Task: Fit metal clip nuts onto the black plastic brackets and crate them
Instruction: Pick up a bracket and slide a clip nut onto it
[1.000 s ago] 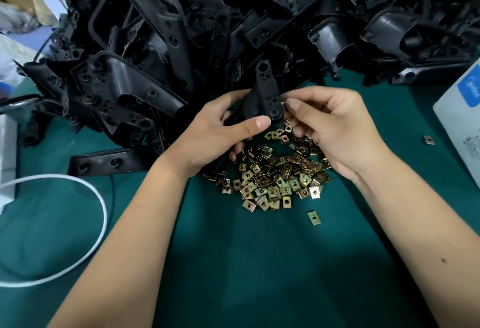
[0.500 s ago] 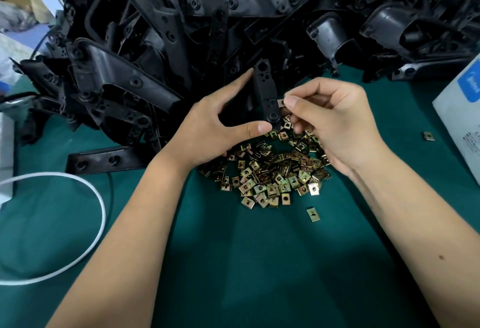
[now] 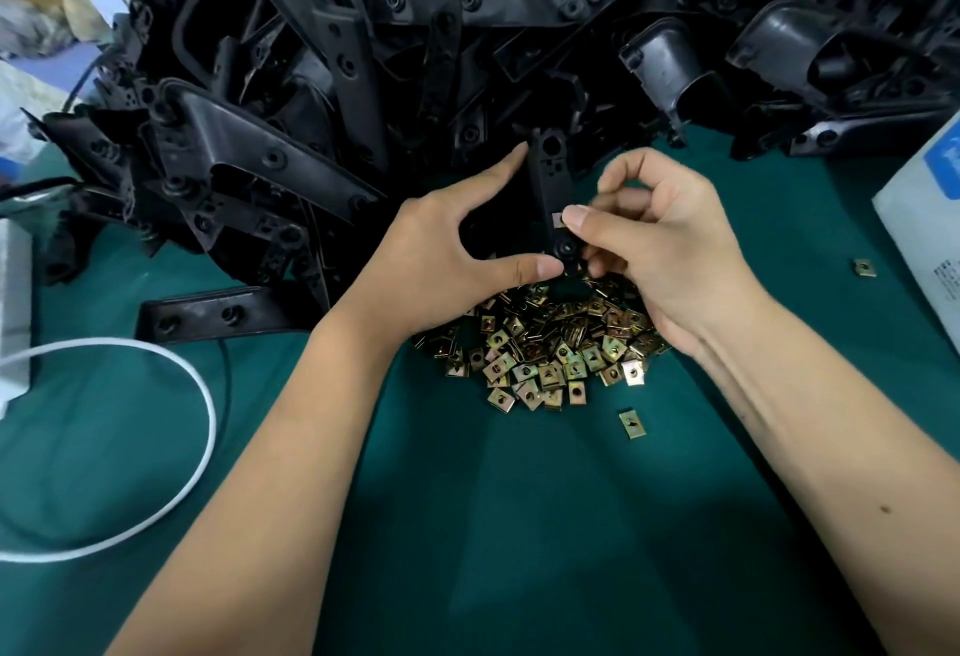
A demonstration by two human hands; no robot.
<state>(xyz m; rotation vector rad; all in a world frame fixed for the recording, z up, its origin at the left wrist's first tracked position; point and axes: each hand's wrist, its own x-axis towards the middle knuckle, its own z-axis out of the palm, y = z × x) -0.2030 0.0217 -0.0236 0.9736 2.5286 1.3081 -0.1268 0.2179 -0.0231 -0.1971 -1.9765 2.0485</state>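
My left hand [image 3: 441, 260] grips a narrow black plastic bracket [image 3: 549, 187] upright, index finger along its left edge and thumb under its lower end. My right hand [image 3: 660, 244] pinches a small metal clip nut [image 3: 557, 219] against the bracket's right edge, just above its lower hole. Below both hands a heap of brass-coloured clip nuts [image 3: 550, 348] lies on the green table [image 3: 519, 525]. A single loose nut [image 3: 631, 422] rests just in front of the heap.
A tall pile of black brackets [image 3: 467, 47] fills the back of the table. One flat bracket [image 3: 208, 315] lies at the left. A white cable [image 3: 171, 447] loops at the left, a white box [image 3: 930, 229] stands at the right, and a stray nut [image 3: 864, 267] sits near it.
The bracket has been raised a little and turned more upright. My right hand has brought a clip nut onto its right edge, fingers now curled around it.
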